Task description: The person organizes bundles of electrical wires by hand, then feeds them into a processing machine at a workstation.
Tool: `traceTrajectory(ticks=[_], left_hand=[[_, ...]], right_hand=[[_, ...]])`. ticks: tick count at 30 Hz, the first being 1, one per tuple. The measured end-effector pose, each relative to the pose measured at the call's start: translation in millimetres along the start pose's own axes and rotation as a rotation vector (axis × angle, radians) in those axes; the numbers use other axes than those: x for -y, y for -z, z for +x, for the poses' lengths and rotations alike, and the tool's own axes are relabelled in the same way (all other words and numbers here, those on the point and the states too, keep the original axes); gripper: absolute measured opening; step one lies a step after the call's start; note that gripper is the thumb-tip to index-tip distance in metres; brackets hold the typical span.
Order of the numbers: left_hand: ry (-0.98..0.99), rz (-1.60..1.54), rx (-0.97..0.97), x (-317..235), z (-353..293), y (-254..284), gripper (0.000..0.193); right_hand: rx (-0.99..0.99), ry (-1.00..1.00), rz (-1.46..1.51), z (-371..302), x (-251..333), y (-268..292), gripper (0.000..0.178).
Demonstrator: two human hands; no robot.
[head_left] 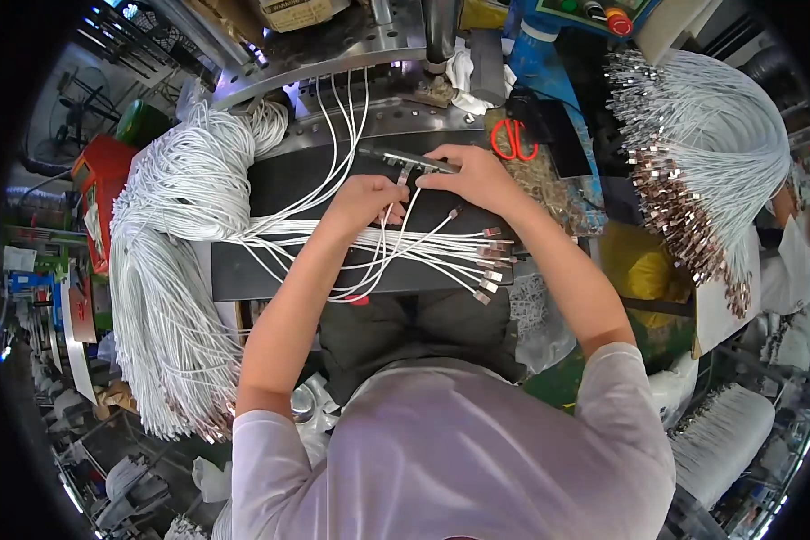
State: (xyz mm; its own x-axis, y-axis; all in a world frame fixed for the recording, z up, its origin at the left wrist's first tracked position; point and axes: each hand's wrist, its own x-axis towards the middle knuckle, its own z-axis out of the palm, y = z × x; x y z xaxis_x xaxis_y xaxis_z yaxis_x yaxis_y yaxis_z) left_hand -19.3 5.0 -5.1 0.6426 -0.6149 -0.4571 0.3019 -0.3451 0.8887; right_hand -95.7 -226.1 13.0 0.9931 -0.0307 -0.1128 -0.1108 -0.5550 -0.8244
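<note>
My left hand [366, 200] is closed in a pinch on the connector end of a white cable [384, 236]. It works just below a narrow dark metal bar [409, 161] with small slots. My right hand [471, 177] grips the bar's right end, index finger over it and thumb underneath, beside a second cable's end. Below both hands, a row of white cables with shiny metal plugs [492, 263] lies across the black work surface [297, 171]. They lead left into a large coiled bundle of white cables [184, 171]. My fingers hide part of the plugs at the bar.
A metal press frame [324, 63] stands at the back, with several cables running up to it. Red-handled scissors [514, 140] lie right of my right hand. A big cable bundle with metal ends [693, 162] hangs at far right. A red bin [108, 184] stands at left.
</note>
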Motion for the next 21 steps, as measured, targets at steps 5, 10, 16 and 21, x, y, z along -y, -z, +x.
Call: traceTrajectory(ticks=[5,10,16,21], left_hand=[[0.008,-0.009,0.041,-0.5,-1.6,3.3,0.022],[0.085,0.034,0.075,-6.3,-0.3,8.1,0.024],[0.098,0.024,-0.044,-17.5,-8.4,0.5,0.031],[-0.040,0.355,-0.145,-10.8,-38.5,3.6,0.030]], right_hand=[[0.028,0.010,-0.019,-1.2,-2.8,0.9,0.049],[0.027,0.020,-0.018,-6.6,0.1,0.7,0.047],[0.025,0.005,0.049,-3.0,0.1,-0.1,0.048],[-0.083,-0.039,0.031,3.5,-4.8,-5.5,0.049]])
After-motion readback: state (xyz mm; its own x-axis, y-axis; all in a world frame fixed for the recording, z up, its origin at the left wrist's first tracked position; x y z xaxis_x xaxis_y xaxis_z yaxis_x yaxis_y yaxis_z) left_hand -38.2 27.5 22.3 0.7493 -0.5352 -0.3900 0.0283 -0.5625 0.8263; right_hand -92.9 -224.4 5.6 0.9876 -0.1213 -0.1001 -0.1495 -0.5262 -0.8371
